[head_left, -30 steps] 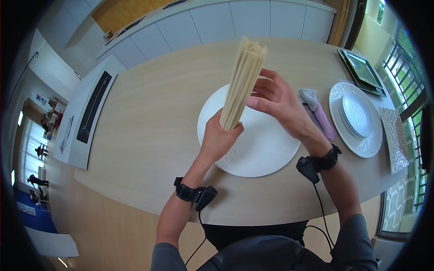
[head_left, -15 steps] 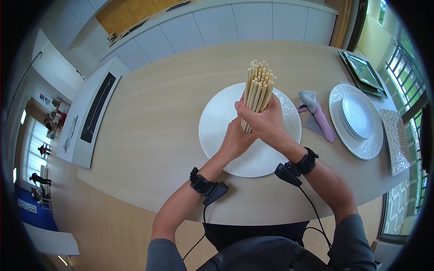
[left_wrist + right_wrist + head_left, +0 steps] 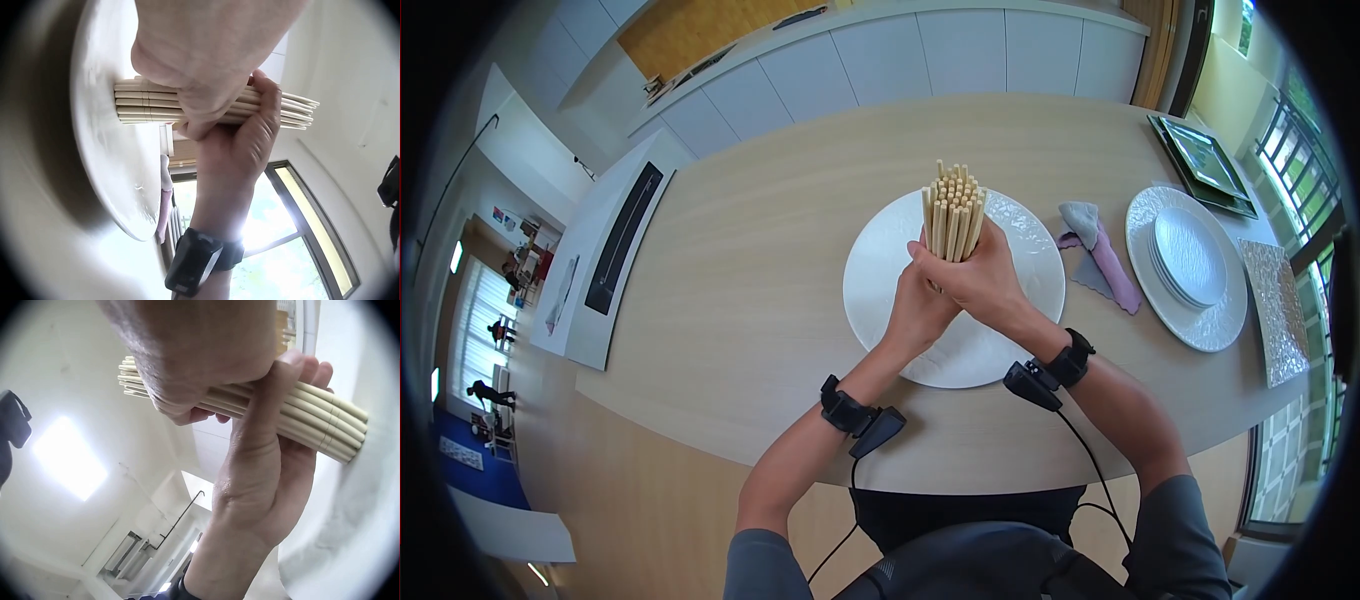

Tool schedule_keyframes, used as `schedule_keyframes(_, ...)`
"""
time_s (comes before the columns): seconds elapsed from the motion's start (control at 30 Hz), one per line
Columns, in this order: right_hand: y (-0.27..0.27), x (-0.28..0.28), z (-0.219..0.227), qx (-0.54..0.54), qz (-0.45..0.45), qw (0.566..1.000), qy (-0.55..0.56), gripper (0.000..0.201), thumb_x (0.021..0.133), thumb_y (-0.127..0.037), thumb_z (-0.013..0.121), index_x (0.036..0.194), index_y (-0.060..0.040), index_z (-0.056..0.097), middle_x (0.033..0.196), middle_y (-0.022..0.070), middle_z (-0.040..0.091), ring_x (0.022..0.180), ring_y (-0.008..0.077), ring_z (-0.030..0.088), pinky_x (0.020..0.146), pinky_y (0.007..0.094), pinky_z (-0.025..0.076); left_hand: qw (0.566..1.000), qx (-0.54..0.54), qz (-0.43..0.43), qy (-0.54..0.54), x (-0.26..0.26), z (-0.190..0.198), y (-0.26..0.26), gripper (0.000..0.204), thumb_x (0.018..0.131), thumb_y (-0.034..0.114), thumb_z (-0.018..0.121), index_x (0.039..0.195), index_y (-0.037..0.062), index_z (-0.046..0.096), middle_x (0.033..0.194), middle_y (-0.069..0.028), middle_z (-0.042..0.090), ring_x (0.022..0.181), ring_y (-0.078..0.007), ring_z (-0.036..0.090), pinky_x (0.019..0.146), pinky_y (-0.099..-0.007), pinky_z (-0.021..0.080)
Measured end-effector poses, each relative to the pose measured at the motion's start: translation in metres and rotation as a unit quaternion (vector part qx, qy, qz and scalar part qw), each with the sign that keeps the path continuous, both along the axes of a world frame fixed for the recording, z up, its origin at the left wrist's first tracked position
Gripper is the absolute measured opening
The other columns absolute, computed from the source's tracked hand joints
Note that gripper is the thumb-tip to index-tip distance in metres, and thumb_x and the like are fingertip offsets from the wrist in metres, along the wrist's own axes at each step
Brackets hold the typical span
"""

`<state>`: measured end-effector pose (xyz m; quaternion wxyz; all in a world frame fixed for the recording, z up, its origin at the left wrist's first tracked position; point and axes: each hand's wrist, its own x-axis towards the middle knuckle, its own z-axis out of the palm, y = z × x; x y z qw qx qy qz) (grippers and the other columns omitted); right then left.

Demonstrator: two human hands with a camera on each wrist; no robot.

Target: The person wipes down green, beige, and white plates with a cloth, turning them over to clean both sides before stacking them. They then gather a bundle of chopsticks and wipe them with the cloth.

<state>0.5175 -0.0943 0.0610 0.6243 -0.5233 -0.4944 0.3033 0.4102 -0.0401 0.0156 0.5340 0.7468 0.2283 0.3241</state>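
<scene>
A thick bundle of pale wooden chopsticks (image 3: 953, 215) stands upright over a large round white plate (image 3: 875, 265). My left hand (image 3: 920, 312) wraps around the lower part of the bundle. Above it, my right hand (image 3: 982, 277) grips the chopsticks higher up, its thumb lying across the front. In the left wrist view the lower ends of the chopsticks (image 3: 134, 100) are right at the plate's surface (image 3: 103, 125). The right wrist view shows the left hand's fingers (image 3: 322, 374) curled round the bundle near those ends.
To the right lie a grey and purple cloth (image 3: 1108, 262), an oval white platter (image 3: 1142, 225) bearing a stack of small plates (image 3: 1190, 250), dark green trays (image 3: 1205, 160) and a silvery rectangular tray (image 3: 1272, 310). The table's (image 3: 730, 270) near edge runs close to the person's body.
The right hand came in from beside the bundle and took hold of it above the left hand. The tilted bundle turned upright and came down toward the plate.
</scene>
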Motion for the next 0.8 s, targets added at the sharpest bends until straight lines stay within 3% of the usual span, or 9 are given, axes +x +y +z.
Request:
schedule_keyframes(0.03, 0.0, -0.001, 0.0, 0.001, 0.0, 1.0, -0.001, 0.045, 0.083, -0.015, 0.075, 0.119, 0.0037, 0.058, 0.102, 0.0102, 0.068, 0.093, 0.0148, 0.065, 0.083, 0.0325, 0.055, 1.0, 0.005, 0.007, -0.027, 0.001, -0.001, -0.001, 0.044, 0.086, 0.01, 0.073, 0.124, -0.0003, 0.053, 0.12, -0.0128, 0.06, 0.111, -0.0201, 0.059, 0.093, -0.0345, 0.049)
schedule_keyframes(0.1, 0.001, -0.002, -0.003, 0.042, -0.001, 0.999, -0.01, 0.032, 0.083, -0.018, 0.079, 0.102, -0.0009, 0.059, 0.09, 0.0045, 0.065, 0.083, 0.0112, 0.063, 0.075, 0.0299, 0.054, 0.999, 0.005, 0.019, -0.031, 0.002, -0.004, -0.002, 0.044, 0.086, 0.008, 0.072, 0.125, -0.0004, 0.052, 0.12, -0.0129, 0.06, 0.111, -0.0206, 0.06, 0.093, -0.035, 0.049)
schedule_keyframes(0.27, 0.001, -0.006, -0.01, 0.064, 0.007, 0.998, -0.01, 0.033, 0.083, -0.019, 0.08, 0.103, -0.0011, 0.06, 0.091, 0.0046, 0.066, 0.084, 0.012, 0.064, 0.076, 0.03, 0.054, 0.999, 0.019, 0.037, -0.02, 0.001, -0.01, -0.002, 0.042, 0.087, 0.005, 0.069, 0.125, -0.0004, 0.052, 0.121, -0.013, 0.06, 0.112, -0.0231, 0.06, 0.094, -0.0369, 0.048)
schedule_keyframes(0.33, 0.001, -0.006, -0.011, 0.07, 0.007, 0.997, -0.006, 0.032, 0.083, -0.019, 0.08, 0.102, -0.0012, 0.06, 0.09, 0.0047, 0.066, 0.084, 0.0122, 0.064, 0.076, 0.0301, 0.055, 0.997, 0.067, 0.024, 0.019, 0.002, -0.016, 0.004, 0.059, 0.084, 0.005, 0.072, 0.136, 0.002, 0.045, 0.13, -0.0143, 0.057, 0.117, -0.0274, 0.06, 0.097, -0.0381, 0.049)
schedule_keyframes(0.43, 0.003, -0.006, -0.013, 0.012, 0.018, 0.999, -0.023, 0.047, 0.082, -0.018, 0.078, 0.119, 0.0048, 0.059, 0.101, 0.012, 0.069, 0.092, 0.0157, 0.066, 0.082, 0.0327, 0.055, 0.997, 0.071, 0.032, -0.007, 0.002, -0.024, 0.007, 0.055, 0.084, 0.005, 0.071, 0.134, 0.0013, 0.047, 0.131, -0.0144, 0.056, 0.118, -0.0303, 0.06, 0.098, -0.0394, 0.048)
schedule_keyframes(0.5, 0.006, -0.009, -0.017, 0.039, -0.004, 0.999, -0.012, 0.028, 0.084, -0.019, 0.079, 0.096, -0.0005, 0.061, 0.086, 0.0059, 0.067, 0.081, 0.0131, 0.065, 0.076, 0.0304, 0.055, 0.996, 0.085, 0.033, -0.009, 0.001, -0.025, 0.008, 0.051, 0.085, 0.006, 0.07, 0.132, 0.0008, 0.05, 0.132, -0.0149, 0.055, 0.118, -0.0307, 0.06, 0.097, -0.0396, 0.049)
schedule_keyframes(0.57, 0.009, -0.009, -0.022, 0.036, -0.002, 0.999, -0.013, 0.028, 0.084, -0.019, 0.078, 0.096, -0.0003, 0.061, 0.085, 0.006, 0.067, 0.081, 0.0132, 0.065, 0.075, 0.0306, 0.055, 0.994, 0.099, 0.034, -0.011, 0.001, -0.027, 0.01, 0.048, 0.085, 0.006, 0.07, 0.129, 0.0002, 0.052, 0.133, -0.0153, 0.055, 0.117, -0.0311, 0.061, 0.096, -0.0398, 0.049)
schedule_keyframes(0.77, 0.013, -0.002, -0.017, -0.021, -0.043, 0.999, -0.011, 0.027, 0.08, -0.018, 0.071, 0.093, 0.0042, 0.062, 0.081, 0.0097, 0.067, 0.076, 0.0155, 0.065, 0.07, 0.0328, 0.054, 0.998, 0.024, 0.045, 0.022, 0.0, -0.011, 0.001, 0.04, 0.085, 0.009, 0.069, 0.122, -0.0024, 0.058, 0.105, -0.0147, 0.069, 0.098, -0.0268, 0.069, 0.084, -0.0383, 0.055)
schedule_keyframes(0.8, 0.016, 0.001, -0.013, -0.04, -0.062, 0.997, -0.009, 0.032, 0.077, -0.019, 0.069, 0.093, 0.0074, 0.063, 0.08, 0.0129, 0.067, 0.074, 0.0174, 0.065, 0.067, 0.0341, 0.054, 0.998, 0.004, 0.033, 0.046, 0.0, -0.008, 0.0, 0.036, 0.087, 0.01, 0.068, 0.118, -0.0034, 0.056, 0.097, -0.0111, 0.067, 0.088, -0.021, 0.068, 0.075, -0.0342, 0.054)
